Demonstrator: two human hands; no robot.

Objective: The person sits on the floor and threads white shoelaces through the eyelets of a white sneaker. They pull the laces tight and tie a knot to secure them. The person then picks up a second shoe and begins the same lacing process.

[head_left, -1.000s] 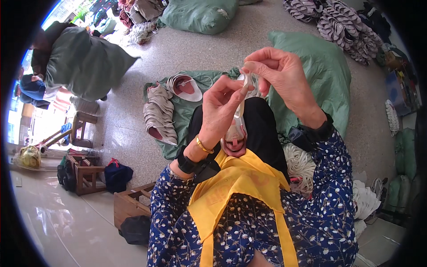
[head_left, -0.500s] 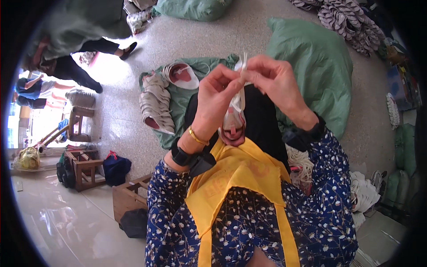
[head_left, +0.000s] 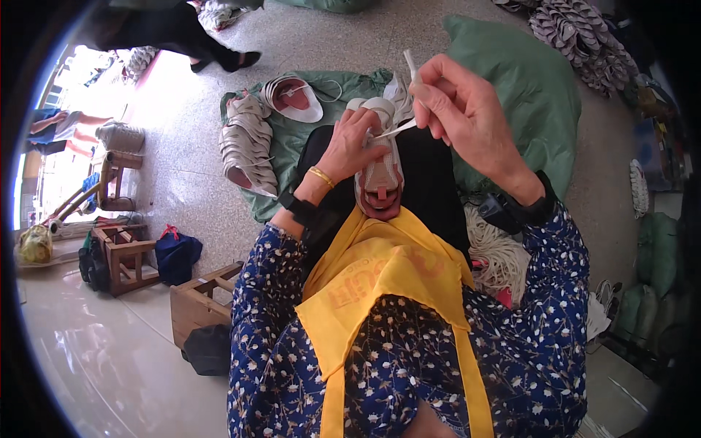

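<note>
A light-coloured sneaker (head_left: 380, 175) with a pinkish lining lies on my lap, its heel opening toward me. My left hand (head_left: 350, 152) is closed over the front part of this shoe, fingers bent across its lacing area. Raised to the right above it, my right hand (head_left: 461, 117) pinches a white shoelace (head_left: 398, 131). That lace runs taut from the shoe up to the right fingers, and its end sticks out above them. Just which eyelets the lace passes through is hidden under my left fingers.
Another sneaker (head_left: 295, 101) and a stack of shoe uppers (head_left: 247, 146) rest on a green cloth (head_left: 281, 131) at left. To the right lies a big green sack (head_left: 522, 102), with a bundle of white laces (head_left: 498, 252) beside my lap. Wooden stools (head_left: 198, 305) stand at left; a person walks behind.
My hands have come apart: the left moved down onto the shoe, while the right went up and right, drawing the lace. The walking person shifted right.
</note>
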